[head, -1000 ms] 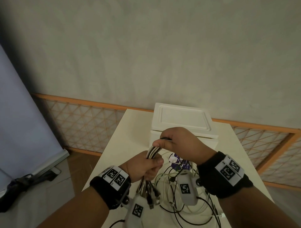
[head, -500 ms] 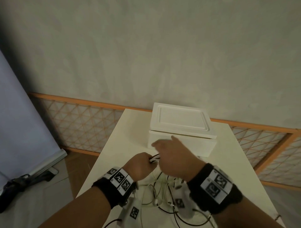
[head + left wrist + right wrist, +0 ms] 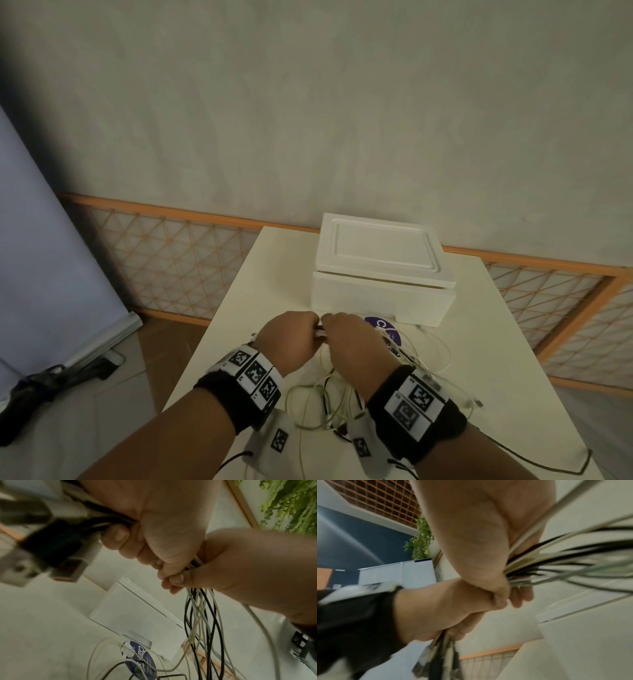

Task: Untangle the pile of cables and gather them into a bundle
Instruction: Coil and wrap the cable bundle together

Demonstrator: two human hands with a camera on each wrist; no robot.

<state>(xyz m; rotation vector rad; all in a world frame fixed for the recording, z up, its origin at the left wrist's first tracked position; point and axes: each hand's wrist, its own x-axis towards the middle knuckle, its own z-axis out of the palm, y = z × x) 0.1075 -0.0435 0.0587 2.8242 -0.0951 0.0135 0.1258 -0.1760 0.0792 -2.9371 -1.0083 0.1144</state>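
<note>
- My left hand (image 3: 291, 337) sits at lower centre of the head view, fingers curled tight round the gathered cables (image 3: 202, 612); the plug ends (image 3: 56, 550) stick out past my fist at the left of the left wrist view.
- My right hand (image 3: 352, 346) is touching the left, knuckle to knuckle, and is likewise clenched round the same strands, just beside the first grip.
- From the right fist the black and pale strands fan out toward the right edge of the right wrist view, blurred there.
- The rest of the cables hang below my hands and lie in loose loops on the table (image 3: 513, 359), low in the head view, between and under my wrists.
- A white box (image 3: 380, 274) stands above my hands in the frame, and a purple round label (image 3: 387, 330) lies just in front of it, with loops crossing it.
- Handling, as I judge it: the cables are light, thin and limp; they will sag and slide past each other, and smooth jackets may slip through a slack grip.
- The plugs are the stiff, bulky parts and are likely to snag in loops.
- Best hold, in my judgement: firm round the strands just behind the plugs, the other hand running down the loose lengths.
- Bundle is partly gathered; loops on the table are not yet taken in.
</note>
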